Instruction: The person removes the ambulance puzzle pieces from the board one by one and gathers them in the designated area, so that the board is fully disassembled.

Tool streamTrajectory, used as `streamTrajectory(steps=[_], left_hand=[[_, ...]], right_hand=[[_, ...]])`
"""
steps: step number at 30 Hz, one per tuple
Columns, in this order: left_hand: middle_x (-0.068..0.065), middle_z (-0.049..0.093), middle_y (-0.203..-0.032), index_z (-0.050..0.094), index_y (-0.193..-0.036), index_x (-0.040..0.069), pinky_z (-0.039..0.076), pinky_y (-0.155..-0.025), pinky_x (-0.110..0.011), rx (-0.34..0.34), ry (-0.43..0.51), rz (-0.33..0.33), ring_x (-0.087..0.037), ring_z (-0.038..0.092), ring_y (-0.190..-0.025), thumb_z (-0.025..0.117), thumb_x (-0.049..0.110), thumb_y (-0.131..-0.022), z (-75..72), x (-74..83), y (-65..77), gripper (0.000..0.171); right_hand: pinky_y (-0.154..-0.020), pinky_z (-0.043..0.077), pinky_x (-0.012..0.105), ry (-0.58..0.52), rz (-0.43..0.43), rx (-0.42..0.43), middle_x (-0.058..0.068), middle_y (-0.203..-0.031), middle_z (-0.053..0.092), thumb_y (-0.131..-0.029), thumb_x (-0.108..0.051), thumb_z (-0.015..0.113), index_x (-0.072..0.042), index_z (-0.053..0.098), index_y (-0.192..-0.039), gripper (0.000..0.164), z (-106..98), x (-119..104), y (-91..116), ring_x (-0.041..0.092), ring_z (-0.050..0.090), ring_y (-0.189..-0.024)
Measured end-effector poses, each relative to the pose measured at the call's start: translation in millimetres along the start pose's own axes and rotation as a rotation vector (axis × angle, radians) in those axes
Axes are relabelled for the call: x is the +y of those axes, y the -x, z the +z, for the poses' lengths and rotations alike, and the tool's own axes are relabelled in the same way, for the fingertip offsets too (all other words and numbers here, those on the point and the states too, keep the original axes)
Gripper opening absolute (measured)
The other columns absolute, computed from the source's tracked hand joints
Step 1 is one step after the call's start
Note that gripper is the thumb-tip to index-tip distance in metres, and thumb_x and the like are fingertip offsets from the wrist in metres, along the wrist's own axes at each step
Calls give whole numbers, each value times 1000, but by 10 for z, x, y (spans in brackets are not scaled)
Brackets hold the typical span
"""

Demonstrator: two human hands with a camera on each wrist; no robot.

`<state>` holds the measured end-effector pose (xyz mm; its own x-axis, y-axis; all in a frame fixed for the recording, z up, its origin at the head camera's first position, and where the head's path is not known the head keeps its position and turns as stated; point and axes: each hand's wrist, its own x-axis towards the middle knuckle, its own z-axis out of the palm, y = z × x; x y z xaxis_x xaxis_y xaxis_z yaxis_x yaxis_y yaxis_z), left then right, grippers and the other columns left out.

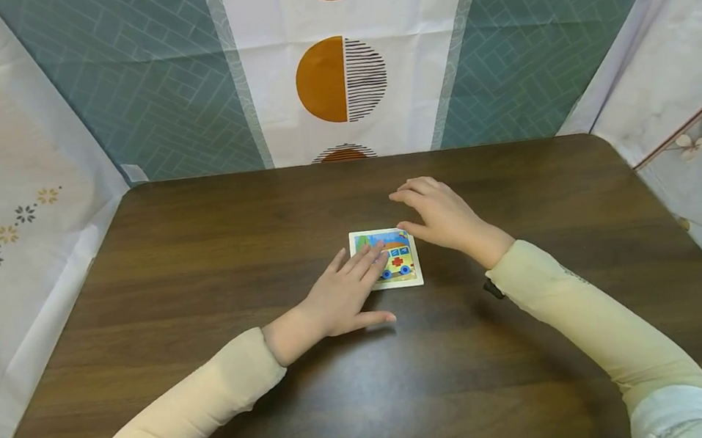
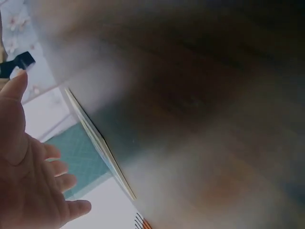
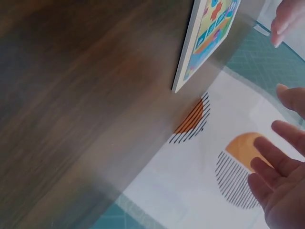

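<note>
A small square picture board [image 1: 403, 271] with a pale rim lies flat on the table, showing a yellow ambulance with a red cross. My left hand [image 1: 347, 292] is over its left part with the fingers spread, hiding some of the picture. In the left wrist view the board [image 2: 101, 144] appears edge-on, and a gap separates it from the left hand [image 2: 33, 183]. By the board's upper right corner is my right hand [image 1: 440, 213], fingers loosely bent and holding nothing. The right wrist view has the board [image 3: 207, 38] apart from the right hand [image 3: 281, 171].
The brown wooden table [image 1: 225, 221] reaches back to a patterned cloth [image 1: 283, 109]. Pale printed cloths hang along the left [image 1: 20, 181] and right [image 1: 692, 78] sides. A dark strap piece [image 1: 493, 289] shows at the right wrist.
</note>
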<state>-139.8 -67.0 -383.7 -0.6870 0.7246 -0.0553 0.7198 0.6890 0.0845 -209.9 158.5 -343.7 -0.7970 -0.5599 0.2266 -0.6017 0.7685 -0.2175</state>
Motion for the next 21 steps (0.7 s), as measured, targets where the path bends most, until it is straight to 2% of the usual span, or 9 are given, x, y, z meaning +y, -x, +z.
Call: streamTrajectory(steps=[7, 12, 21], left_hand=[[-8, 6, -161, 10, -153, 8, 12, -117, -51, -162, 72, -29, -25, 7, -148, 42, 71, -87, 10, 39, -14, 97], [-6, 3, -161, 8, -154, 10, 9, -117, -50, -221, 66, -34, -23, 4, -148, 41, 73, -86, 18, 65, -8, 98], [-4, -7, -160, -1, -153, 11, 6, -119, -42, -324, 99, -70, -19, -5, -147, 39, 75, -85, 58, 86, -16, 102]], right_hand=[[-108, 32, 52, -13, -48, -38, 15, -129, 56, -86, -23, 71, -5, 59, -127, 47, 98, -73, -135, 35, 42, -130], [-108, 33, 51, -21, -108, -86, 14, -128, 58, -86, -21, 71, -6, 61, -125, 42, 157, -103, -210, 34, 45, -127], [-103, 39, 49, -36, -219, -243, 9, -124, 63, -88, -20, 68, -9, 64, -122, 36, 273, -112, -324, 28, 52, -122]])
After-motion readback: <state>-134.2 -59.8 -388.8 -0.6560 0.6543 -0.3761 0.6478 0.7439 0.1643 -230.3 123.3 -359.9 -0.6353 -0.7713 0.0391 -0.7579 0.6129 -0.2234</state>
